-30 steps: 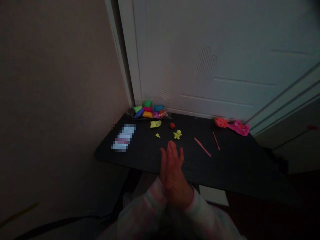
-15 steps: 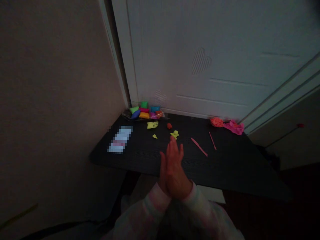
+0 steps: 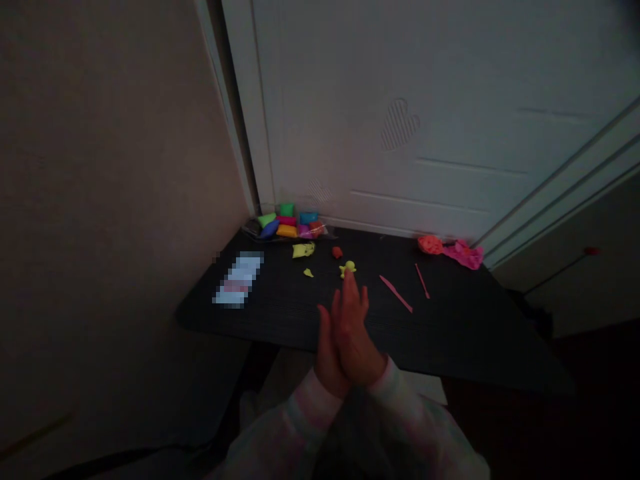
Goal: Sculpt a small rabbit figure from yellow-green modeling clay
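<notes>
My left hand (image 3: pixel 327 357) and my right hand (image 3: pixel 356 340) are pressed palm to palm above the near edge of the dark table. Their fingers are stretched out and point away from me. The right hand covers much of the left, and whatever may lie between the palms is hidden. Just beyond the fingertips lies a small yellow clay figure (image 3: pixel 348 268), partly covered by them. Near it are a lump of orange-red clay (image 3: pixel 337 253) and a small yellow scrap (image 3: pixel 308 273). A pink modelling knife (image 3: pixel 396 294) and a thinner pink tool (image 3: pixel 422 281) lie to the right.
At the back left, a clear bag (image 3: pixel 325 231) holds several coloured clay packets, with an opened yellow packet (image 3: pixel 303 250) in front. A blurred-out phone-like rectangle (image 3: pixel 239 280) lies left. Crumpled pink and coral pieces (image 3: pixel 464 254) rest by the white door (image 3: pixel 340 120).
My right hand has slid slightly against the left, and the palms now look a little more offset. The view has shifted slightly. The things on the table keep their places.
</notes>
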`<action>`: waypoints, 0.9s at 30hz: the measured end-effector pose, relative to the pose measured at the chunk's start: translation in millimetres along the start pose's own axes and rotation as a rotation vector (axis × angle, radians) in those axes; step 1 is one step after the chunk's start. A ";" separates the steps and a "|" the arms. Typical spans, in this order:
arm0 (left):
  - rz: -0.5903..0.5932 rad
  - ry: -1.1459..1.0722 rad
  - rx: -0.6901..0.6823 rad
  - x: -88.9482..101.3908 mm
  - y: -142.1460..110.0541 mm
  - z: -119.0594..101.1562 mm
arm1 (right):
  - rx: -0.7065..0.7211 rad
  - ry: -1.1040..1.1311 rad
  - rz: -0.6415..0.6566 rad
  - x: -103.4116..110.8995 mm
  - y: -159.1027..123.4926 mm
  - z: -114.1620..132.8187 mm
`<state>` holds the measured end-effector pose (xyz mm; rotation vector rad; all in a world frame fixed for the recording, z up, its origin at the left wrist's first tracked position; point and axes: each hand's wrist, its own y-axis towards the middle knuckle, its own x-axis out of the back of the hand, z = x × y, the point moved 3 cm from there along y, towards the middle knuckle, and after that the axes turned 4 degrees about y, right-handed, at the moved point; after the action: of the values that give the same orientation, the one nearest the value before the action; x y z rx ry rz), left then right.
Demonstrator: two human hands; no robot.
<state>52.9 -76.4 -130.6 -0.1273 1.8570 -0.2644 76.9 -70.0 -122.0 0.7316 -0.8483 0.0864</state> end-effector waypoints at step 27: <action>-0.027 0.045 0.006 4.8 -1.9 4.6 | 0.002 0.010 -0.106 8.6 13.8 -18.7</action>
<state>55.8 -79.8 -135.8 -0.1438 1.8998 -0.2939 90.1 -49.7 -116.3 0.7760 -0.7986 -0.0038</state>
